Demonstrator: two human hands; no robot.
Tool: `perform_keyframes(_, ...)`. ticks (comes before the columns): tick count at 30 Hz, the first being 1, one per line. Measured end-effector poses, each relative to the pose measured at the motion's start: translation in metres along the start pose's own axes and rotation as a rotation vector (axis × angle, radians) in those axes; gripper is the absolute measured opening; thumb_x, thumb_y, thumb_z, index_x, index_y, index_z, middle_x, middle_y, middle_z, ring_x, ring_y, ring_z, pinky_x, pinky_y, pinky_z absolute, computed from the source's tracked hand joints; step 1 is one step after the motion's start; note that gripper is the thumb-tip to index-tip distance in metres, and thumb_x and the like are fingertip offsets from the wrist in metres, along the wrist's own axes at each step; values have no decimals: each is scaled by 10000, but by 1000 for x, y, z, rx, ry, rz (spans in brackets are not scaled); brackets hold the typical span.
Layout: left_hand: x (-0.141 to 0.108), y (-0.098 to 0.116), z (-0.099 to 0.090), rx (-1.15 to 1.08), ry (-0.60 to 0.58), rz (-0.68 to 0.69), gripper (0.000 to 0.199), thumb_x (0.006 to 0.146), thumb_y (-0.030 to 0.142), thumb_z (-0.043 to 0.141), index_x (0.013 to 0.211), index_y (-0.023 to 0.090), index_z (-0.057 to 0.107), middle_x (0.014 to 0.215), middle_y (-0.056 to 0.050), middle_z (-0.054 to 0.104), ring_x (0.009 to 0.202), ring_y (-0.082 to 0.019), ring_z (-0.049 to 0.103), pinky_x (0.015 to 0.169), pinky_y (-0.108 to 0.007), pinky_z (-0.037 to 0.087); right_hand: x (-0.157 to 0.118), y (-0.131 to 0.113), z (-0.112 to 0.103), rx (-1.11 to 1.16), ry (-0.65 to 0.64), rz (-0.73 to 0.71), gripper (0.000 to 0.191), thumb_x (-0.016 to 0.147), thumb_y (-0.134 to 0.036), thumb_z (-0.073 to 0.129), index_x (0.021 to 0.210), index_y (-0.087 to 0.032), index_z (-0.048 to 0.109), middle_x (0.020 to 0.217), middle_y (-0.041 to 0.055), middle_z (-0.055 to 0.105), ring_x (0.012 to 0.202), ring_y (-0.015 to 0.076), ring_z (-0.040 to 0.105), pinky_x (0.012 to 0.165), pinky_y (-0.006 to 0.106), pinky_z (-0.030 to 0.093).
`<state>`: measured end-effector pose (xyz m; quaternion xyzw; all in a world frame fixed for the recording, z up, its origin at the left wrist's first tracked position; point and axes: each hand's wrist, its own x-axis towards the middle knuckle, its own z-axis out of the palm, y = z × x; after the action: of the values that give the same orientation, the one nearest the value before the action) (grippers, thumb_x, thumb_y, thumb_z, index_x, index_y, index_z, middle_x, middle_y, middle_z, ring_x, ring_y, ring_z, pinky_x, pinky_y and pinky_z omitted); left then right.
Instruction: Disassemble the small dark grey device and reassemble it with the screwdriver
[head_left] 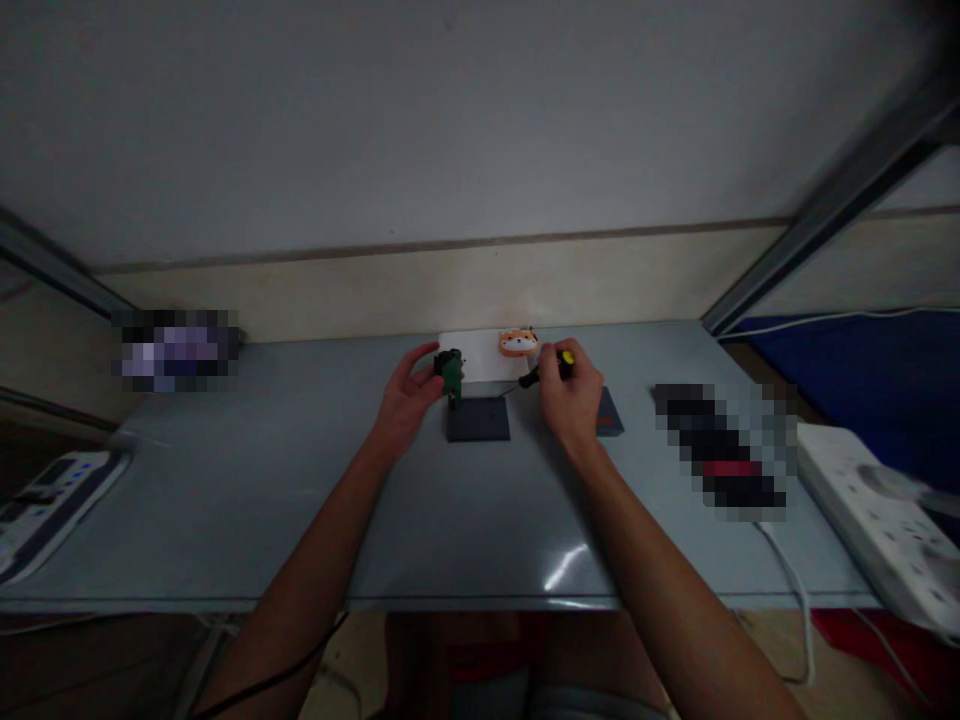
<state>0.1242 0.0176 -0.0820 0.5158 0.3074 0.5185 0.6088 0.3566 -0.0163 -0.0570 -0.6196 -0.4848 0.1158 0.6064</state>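
Note:
My left hand holds a small green and black part, like a circuit board, between thumb and fingers. It hangs over the upper left corner of a dark rectangular pad. In my right hand is a screwdriver with a black and yellow handle, its thin shaft pointing left and down toward the pad's upper right edge. Behind them lies a white sheet, with an orange and white animal-faced case on its right part. A dark grey box sits beside my right hand, partly covered by it.
The grey table meets a wall at the back. White power strips lie at the far left and far right. Blurred-out items stand at the back left and right; a white cable drops over the front edge.

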Motion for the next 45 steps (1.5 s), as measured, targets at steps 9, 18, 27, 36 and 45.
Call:
perform_keyframes(9, 1, 13, -2, -101, 18, 54, 624, 842, 565, 819, 1346, 282, 584, 1319, -101, 710, 1216, -275, 707, 1033, -436, 581, 5, 1, 2, 180, -10, 33, 325, 974, -478, 569, 771, -224, 574, 646, -49, 520, 623, 128, 487, 608, 257, 387)
perform_keyframes(18, -9, 25, 1, -21, -68, 81, 669, 791, 525, 874, 1360, 309, 595, 1261, -73, 727, 1161, -275, 713, 1022, -449, 581, -19, -5, 15, 143, -268, -56, 297, 995, -498, 566, 877, -233, 633, 704, -30, 594, 630, 135, 529, 619, 270, 394)
perform_keyframes(27, -58, 27, 51, 763, -493, 184, 562, 804, 296, 853, 1324, 302, 638, 1325, -73, 649, 1223, -266, 622, 1082, -423, 509, -22, -4, 16, 138, -373, -66, 276, 990, -482, 575, 893, -233, 642, 730, -24, 633, 636, 132, 549, 625, 274, 401)
perform_keyframes(36, -65, 14, 57, 1020, -598, 236, 535, 877, 325, 819, 1364, 284, 602, 1287, -54, 678, 1201, -250, 599, 1071, -421, 508, -11, -4, 14, 258, -287, 20, 260, 973, -472, 587, 873, -241, 653, 777, -2, 659, 709, 162, 579, 671, 292, 452)
perform_keyframes(45, -62, 7, 56, 1175, -499, 451, 339, 977, 383, 709, 1289, 261, 655, 1313, -66, 663, 1234, -240, 587, 1084, -414, 497, -3, -4, 8, 287, -197, 89, 300, 955, -502, 603, 849, -224, 642, 727, -23, 614, 682, 147, 564, 660, 283, 449)
